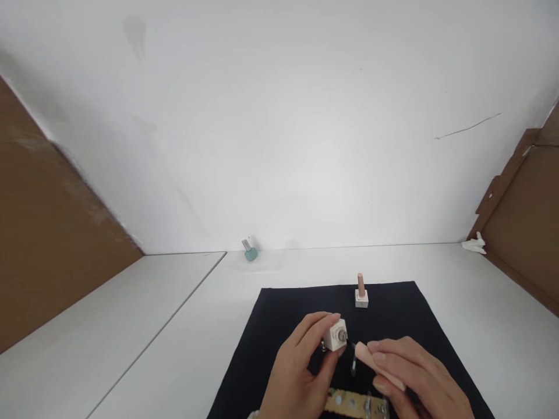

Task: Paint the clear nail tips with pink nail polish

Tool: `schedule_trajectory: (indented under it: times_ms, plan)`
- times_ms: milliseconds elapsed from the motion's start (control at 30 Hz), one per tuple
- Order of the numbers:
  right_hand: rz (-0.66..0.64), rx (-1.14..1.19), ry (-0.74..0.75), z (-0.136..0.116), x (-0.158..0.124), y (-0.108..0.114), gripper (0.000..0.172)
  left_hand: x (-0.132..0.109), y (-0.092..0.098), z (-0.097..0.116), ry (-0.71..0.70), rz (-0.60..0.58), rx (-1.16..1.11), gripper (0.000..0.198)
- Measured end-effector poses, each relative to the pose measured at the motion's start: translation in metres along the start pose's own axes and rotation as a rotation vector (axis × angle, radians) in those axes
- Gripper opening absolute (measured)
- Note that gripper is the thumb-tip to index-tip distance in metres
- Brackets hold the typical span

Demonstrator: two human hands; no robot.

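Note:
My left hand (301, 366) grips a small white square bottle (335, 334), tilted so its open neck faces right. My right hand (414, 372) pinches a pale pink cap (378, 365) with a thin dark brush whose tip is at the bottle's neck. Below the hands, partly hidden, lies a yellowish strip (354, 402) with small round spots and metal clips on it. A small shiny metallic piece shows between the hands, above the strip. A closed bottle with a pink cap (361, 294) stands upright farther back on the black cloth (288, 308).
A teal bottle with a silver cap (250, 252) leans in a clear tray near the white back wall. A crumpled white piece (474, 243) lies at the back right corner. Brown cardboard panels (52, 221) flank both sides. A seam runs along the white table (174, 349) at left.

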State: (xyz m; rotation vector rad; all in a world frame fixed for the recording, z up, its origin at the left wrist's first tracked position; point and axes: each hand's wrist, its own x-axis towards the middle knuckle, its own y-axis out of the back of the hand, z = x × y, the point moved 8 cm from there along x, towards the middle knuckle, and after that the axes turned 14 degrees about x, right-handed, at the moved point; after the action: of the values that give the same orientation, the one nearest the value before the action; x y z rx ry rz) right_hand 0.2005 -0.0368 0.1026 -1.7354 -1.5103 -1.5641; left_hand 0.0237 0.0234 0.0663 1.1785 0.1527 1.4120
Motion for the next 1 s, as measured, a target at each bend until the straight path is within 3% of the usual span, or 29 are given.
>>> schedule_trajectory:
  times_ms: [267, 433, 567, 700, 767, 900, 1000]
  plan:
    - [-0.083, 0.029, -0.042, 0.007, -0.002, -0.004, 0.021, -0.003, -0.003, 0.004, -0.041, -0.055, 0.040, 0.047]
    - [-0.152, 0.099, -0.077, 0.010, 0.008, -0.010, 0.022, -0.004, -0.003, 0.008, -0.031, -0.064, -0.048, 0.049]
    - [-0.092, 0.148, -0.175, 0.018, 0.017, -0.007, 0.011, -0.006, -0.003, -0.007, 0.231, -0.054, -0.174, 0.050]
    - [-0.040, 0.146, -0.370, 0.035, 0.009, -0.006, 0.011, -0.004, -0.008, -0.022, 0.509, -0.088, -0.388, 0.025]
    - [-0.042, 0.175, -0.367, 0.035, 0.007, -0.008, 0.010, -0.002, -0.012, -0.025, 0.585, -0.127, -0.512, 0.024]
    - [-0.075, 0.213, -0.252, 0.027, 0.011, -0.010, 0.011, 0.000, -0.016, -0.025, 0.655, -0.217, -0.616, 0.029]
    - [-0.136, 0.281, -0.447, 0.043, 0.008, -0.016, 0.012, 0.004, -0.007, -0.022, 0.578, -0.193, -0.522, 0.022]
